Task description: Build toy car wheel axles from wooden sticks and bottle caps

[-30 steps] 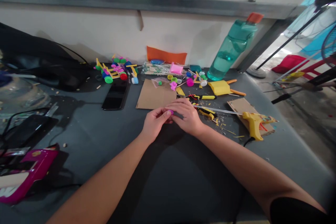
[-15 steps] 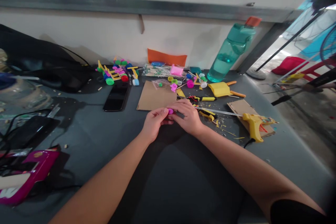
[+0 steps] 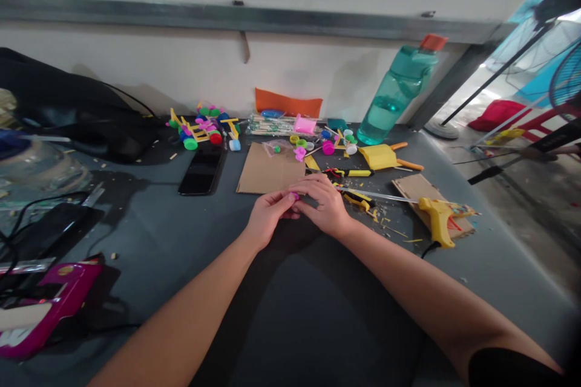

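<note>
Between my fingertips, over the near edge of the cardboard, is a small purple piece (image 3: pixel 295 196), mostly hidden, so its kind does not show. My left hand (image 3: pixel 269 217) pinches it from the left with thumb and fingers. My right hand (image 3: pixel 323 202) closes on it from the other side, its fingers arched over the top. Just beyond both hands lies a brown cardboard sheet (image 3: pixel 267 172) with a small plastic bag (image 3: pixel 273 148) on it. Beside my right hand are yellow-and-black tools (image 3: pixel 358 173) and scattered yellow scraps.
A yellow glue gun (image 3: pixel 438 221) rests on cardboard at the right. Behind stand a teal bottle (image 3: pixel 394 97), coloured caps (image 3: pixel 327 147) and small stick-and-cap models (image 3: pixel 204 127). A black phone (image 3: pixel 201 170) lies left of the cardboard; a magenta case (image 3: pixel 59 305) sits nearer left.
Less of the purple piece shows between my fingers now. Both hands stay in nearly the same place, and the view has shifted slightly.
</note>
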{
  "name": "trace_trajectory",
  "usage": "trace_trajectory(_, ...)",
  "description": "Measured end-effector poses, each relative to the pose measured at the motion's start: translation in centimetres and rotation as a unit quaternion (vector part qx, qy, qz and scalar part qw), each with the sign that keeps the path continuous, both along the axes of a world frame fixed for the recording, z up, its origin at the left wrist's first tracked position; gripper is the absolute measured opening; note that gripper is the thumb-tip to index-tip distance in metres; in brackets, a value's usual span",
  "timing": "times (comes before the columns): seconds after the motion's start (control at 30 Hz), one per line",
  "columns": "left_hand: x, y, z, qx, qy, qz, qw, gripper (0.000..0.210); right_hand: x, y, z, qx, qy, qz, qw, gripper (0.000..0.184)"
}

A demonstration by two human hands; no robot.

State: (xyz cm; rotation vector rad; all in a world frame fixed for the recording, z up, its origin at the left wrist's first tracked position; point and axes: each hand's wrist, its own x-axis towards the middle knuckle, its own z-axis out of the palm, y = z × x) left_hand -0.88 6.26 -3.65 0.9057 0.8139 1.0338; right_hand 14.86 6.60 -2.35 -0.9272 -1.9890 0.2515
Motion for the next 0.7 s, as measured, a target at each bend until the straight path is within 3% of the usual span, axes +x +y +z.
trace_trajectory(0.33, 0.03, -0.12, -0.21, 0.012, 0.013, 0.02, 1.0, 0.021, 0.09, -0.04, 0.26, 0.003, -0.018, 0.048, 0.999, 0.028)
trace_trajectory(0.53, -0.05, -0.09, 0.07, 0.002, -0.003, 0.009, 1.0, 0.023, 0.13, 0.05, 0.06, -0.002, -0.004, 0.011, 1.0, 0.017)
trace_trajectory(0.7, -0.03, -0.07, 0.09, 0.012, 0.006, 0.009, 1.0, 0.021, 0.05, -0.03, 0.05, -0.005, -0.015, 0.028, 0.999, 0.022)
